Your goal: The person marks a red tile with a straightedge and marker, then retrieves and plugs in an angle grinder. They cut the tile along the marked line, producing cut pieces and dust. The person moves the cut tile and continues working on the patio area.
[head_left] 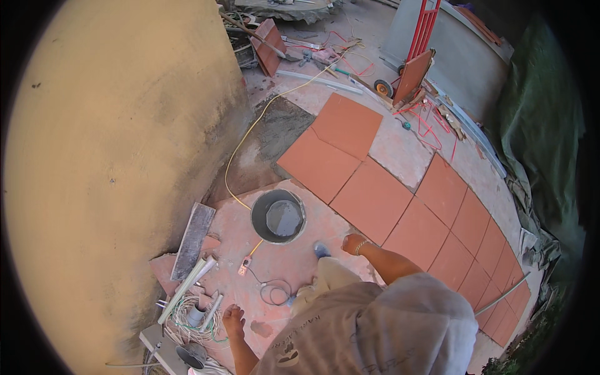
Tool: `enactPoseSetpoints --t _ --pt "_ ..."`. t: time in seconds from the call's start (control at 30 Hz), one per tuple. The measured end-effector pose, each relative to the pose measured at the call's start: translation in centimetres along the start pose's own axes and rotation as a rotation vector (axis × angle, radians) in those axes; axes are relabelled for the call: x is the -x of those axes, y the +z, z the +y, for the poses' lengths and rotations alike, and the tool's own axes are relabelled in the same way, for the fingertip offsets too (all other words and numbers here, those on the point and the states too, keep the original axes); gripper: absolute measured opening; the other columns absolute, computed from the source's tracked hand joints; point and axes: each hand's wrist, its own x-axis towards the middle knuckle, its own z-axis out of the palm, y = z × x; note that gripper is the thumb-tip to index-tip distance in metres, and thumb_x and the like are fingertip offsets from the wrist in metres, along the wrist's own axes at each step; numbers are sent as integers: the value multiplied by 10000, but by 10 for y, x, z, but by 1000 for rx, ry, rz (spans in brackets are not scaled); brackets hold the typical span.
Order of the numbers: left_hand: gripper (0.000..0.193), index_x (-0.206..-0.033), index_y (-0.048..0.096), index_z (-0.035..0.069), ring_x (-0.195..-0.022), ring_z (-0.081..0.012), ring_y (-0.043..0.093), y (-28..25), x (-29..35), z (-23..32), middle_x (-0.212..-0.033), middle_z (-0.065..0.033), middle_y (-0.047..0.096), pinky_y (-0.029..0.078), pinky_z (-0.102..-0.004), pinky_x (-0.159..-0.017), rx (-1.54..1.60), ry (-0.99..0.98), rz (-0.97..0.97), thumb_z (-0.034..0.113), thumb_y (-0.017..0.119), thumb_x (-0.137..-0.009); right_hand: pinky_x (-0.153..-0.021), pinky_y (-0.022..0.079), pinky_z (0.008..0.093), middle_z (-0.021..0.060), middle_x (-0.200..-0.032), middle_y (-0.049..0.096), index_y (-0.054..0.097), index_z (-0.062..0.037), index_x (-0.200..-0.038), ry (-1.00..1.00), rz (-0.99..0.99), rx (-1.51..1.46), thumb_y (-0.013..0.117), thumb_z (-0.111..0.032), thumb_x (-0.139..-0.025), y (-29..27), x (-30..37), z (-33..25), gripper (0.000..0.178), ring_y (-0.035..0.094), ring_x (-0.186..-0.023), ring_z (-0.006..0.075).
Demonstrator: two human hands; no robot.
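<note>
I stand on a floor of square terracotta tiles [373,199] and look down past my grey shirt. My left hand [233,320] hangs at my side with loose fingers and holds nothing; it is above a tiled patch beside a pile of tools. My right hand [352,243] swings forward, curled in a loose fist with a bracelet at the wrist, and nothing shows in it. It is above the tiles just right of a black bucket [279,216] holding grey mortar. My blue shoe [321,250] is between the bucket and that hand.
A tall tan plastered wall [119,150] fills the left. At its foot lie a grey board [192,240], white pipes [187,287], coiled cable and a socket on a yellow cord [240,147]. A wet mortar bed [275,134] lies ahead; a red hand truck [415,59] and green tarp [544,125] are far right.
</note>
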Motion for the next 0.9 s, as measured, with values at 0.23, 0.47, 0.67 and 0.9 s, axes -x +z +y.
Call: enactPoseSetpoints --t 0.23,0.47,0.67,0.9 --pt "322 -1166 676 93 -823 -116 654 134 -20 77 -916 6 685 460 -292 -632 -321 13 -186 289 714 -914 -889 561 451 222 -963 743 748 -7 -975 134 230 -116 570 -391 -929 -34 13 119 426 715 -945 387" --pt "265 -1124 685 127 -851 -140 661 208 -52 127 -970 4 701 467 -332 -687 -650 -26 -335 290 707 -916 -674 597 357 180 -811 742 724 55 -948 379 232 -615 624 -230 -925 -26 64 147 303 749 -661 224" --pt "257 -1096 706 63 -701 -125 626 284 -92 194 -866 -17 694 473 -304 -568 -601 131 -365 242 720 -911 -647 593 373 173 -786 741 714 89 -956 526 289 -758 624 -199 -917 -33 81 182 304 746 -665 233" --pt "247 -1132 670 138 -895 -150 659 386 -122 232 -991 7 685 465 -343 -711 -605 64 -495 291 682 -938 -788 578 387 95 -736 745 757 -20 -886 576 325 -754 641 -347 -916 -93 65 224 349 734 -702 242"
